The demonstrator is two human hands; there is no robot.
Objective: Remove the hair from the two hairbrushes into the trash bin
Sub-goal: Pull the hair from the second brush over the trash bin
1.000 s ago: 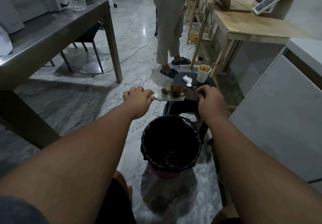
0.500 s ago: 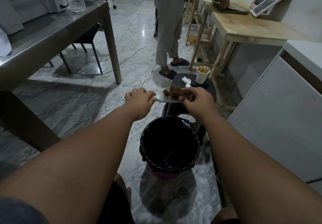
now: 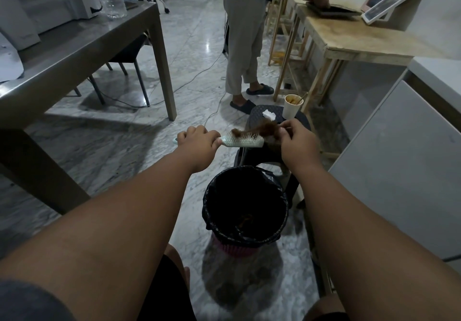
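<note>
Head view: we see the left hand (image 3: 199, 141) with its grip closed around the handle of a pale green hairbrush (image 3: 243, 141), bristles up. Beside it, the right hand (image 3: 295, 141) pinches a brown hair clump (image 3: 259, 128) partly lifted off the bristles, with the black-lined trash bin (image 3: 245, 208) below both grips.

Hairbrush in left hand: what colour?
Pale mint green hairbrush, whitish bristles; head view.
</note>
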